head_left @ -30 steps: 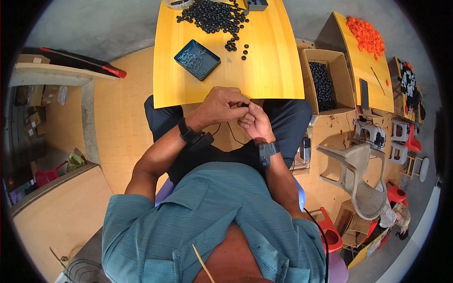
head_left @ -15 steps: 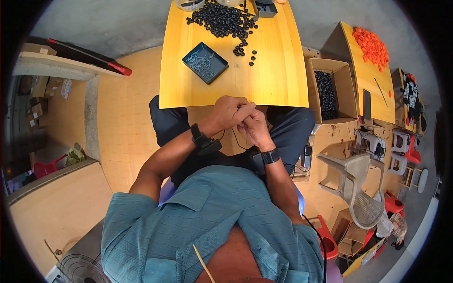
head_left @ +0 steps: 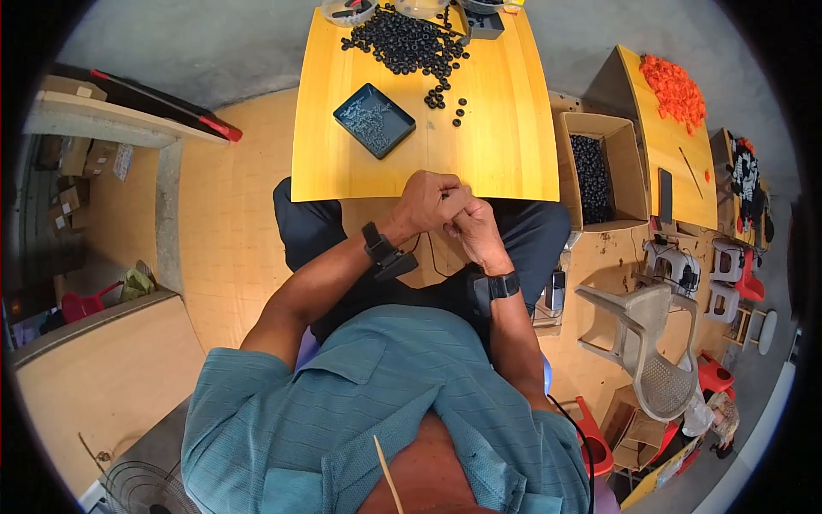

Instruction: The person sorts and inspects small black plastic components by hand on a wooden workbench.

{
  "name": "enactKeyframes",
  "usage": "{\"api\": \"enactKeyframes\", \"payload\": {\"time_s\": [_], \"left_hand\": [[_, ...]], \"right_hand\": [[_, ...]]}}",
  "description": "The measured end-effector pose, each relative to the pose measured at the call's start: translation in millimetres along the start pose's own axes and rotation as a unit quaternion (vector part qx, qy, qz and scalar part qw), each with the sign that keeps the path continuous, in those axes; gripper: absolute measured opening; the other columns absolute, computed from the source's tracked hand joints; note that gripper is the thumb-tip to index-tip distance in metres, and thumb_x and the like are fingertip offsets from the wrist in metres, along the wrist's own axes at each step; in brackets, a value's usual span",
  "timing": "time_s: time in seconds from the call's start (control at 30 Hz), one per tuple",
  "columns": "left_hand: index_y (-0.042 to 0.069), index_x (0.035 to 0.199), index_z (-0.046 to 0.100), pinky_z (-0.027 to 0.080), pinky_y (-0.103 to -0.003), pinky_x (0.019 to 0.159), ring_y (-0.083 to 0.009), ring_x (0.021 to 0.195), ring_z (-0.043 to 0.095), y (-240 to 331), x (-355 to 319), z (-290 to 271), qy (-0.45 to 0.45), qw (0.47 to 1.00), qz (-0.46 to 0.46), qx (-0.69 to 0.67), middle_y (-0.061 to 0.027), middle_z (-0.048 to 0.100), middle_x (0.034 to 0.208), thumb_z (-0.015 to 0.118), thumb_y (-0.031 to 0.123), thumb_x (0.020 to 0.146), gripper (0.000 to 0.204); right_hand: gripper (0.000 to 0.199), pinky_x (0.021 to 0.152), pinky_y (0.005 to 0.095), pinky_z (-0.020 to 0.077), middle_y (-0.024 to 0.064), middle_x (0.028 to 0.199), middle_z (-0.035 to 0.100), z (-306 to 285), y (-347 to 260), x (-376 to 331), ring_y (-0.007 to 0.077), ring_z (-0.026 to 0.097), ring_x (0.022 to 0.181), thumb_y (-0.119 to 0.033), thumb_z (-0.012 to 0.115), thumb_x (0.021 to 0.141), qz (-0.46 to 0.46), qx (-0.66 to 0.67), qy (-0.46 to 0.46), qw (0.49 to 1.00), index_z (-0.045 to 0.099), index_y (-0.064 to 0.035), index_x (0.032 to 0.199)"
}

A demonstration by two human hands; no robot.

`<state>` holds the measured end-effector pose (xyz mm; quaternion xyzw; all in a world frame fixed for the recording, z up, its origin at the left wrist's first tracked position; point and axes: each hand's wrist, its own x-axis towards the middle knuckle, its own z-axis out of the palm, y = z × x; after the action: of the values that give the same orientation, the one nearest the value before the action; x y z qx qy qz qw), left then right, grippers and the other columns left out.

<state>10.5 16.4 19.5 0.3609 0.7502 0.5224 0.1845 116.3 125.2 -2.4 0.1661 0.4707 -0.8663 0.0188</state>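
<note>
My left hand [head_left: 431,202] and my right hand [head_left: 476,230] meet at the table's near edge, above my lap. The fingers of both are bent and pressed together, and whatever they pinch is hidden between them. Beyond them on the yellow table [head_left: 505,154] lies a dark shallow tray [head_left: 396,142] with many small grey screw-like pieces [head_left: 368,120] in it. Farther back spreads a heap of black ring-shaped parts [head_left: 402,43], a few of them straying toward me.
Tubs [head_left: 349,12] and a grey box [head_left: 485,26] stand at the table's far end. To the right are a cardboard box [head_left: 629,184] of black parts, another table with an orange heap [head_left: 672,90], and a grey plastic chair [head_left: 655,343]. A low wooden panel [head_left: 107,377] is at left.
Both hands have shifted slightly right and stay pressed together. My forearms have swung a little to the right with them. The tray and black parts look undisturbed.
</note>
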Motion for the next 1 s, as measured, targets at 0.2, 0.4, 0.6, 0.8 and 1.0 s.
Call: {"api": "enactKeyframes", "payload": {"time_s": [0.2,0.4,0.6,0.8,1.0], "left_hand": [[-0.004,0.075,0.066,0.047,-0.030,0.051,-0.0169,0.052,0.062,-8.0,-0.7,5.4,-0.007,0.999,-0.020,-0.034,-0.0148,0.063,0.059,0.057,0.024,0.085,0.031],[-0.003,0.071,0.068,0.047,-0.033,0.050,-0.0256,0.050,0.063,-15.0,-5.0,8.7,0.016,0.998,-0.040,-0.047,-0.0199,0.061,0.058,0.056,0.026,0.082,0.033],[-0.004,0.076,0.070,0.048,-0.031,0.051,-0.0191,0.050,0.062,-2.2,-10.7,-3.5,0.001,0.998,-0.050,-0.048,-0.0159,0.063,0.058,0.062,0.028,0.085,0.034],[-0.004,0.079,0.070,0.048,-0.029,0.051,-0.0145,0.053,0.062,3.8,-13.1,-13.7,-0.038,0.990,-0.089,-0.103,-0.0126,0.065,0.059,0.062,0.025,0.086,0.031],[-0.002,0.073,0.067,0.046,-0.029,0.049,-0.0132,0.050,0.059,-3.2,-12.6,-11.9,0.001,0.994,-0.047,-0.101,-0.0107,0.062,0.056,0.055,0.021,0.086,0.030]], "right_hand": [[0.014,0.059,0.0221,0.0416,-0.0017,0.076,0.058,-1.9,0.7,2.4,0.0070,0.049,0.064,-0.005,0.054,0.098,-0.020,-0.019,-0.014,1.000,0.067,-0.0025,0.094],[0.012,0.058,0.0216,0.0416,-0.0005,0.079,0.059,-7.6,12.3,4.8,0.0076,0.051,0.066,-0.005,0.054,0.098,0.003,0.024,-0.022,0.999,0.066,-0.0017,0.100],[0.011,0.064,0.0243,0.0470,0.0020,0.082,0.063,4.1,13.3,0.2,0.0097,0.056,0.069,-0.001,0.056,0.096,0.020,0.053,0.011,0.998,0.066,-0.0002,0.101],[0.009,0.064,0.0249,0.0480,0.0017,0.082,0.063,7.1,9.7,4.6,0.0097,0.056,0.069,-0.001,0.058,0.094,0.005,-0.027,0.012,1.000,0.068,-0.0006,0.096],[0.009,0.062,0.0240,0.0474,0.0015,0.080,0.062,20.4,1.8,4.9,0.0090,0.055,0.068,-0.001,0.059,0.093,-0.001,-0.024,0.010,1.000,0.068,-0.0005,0.094]]}}
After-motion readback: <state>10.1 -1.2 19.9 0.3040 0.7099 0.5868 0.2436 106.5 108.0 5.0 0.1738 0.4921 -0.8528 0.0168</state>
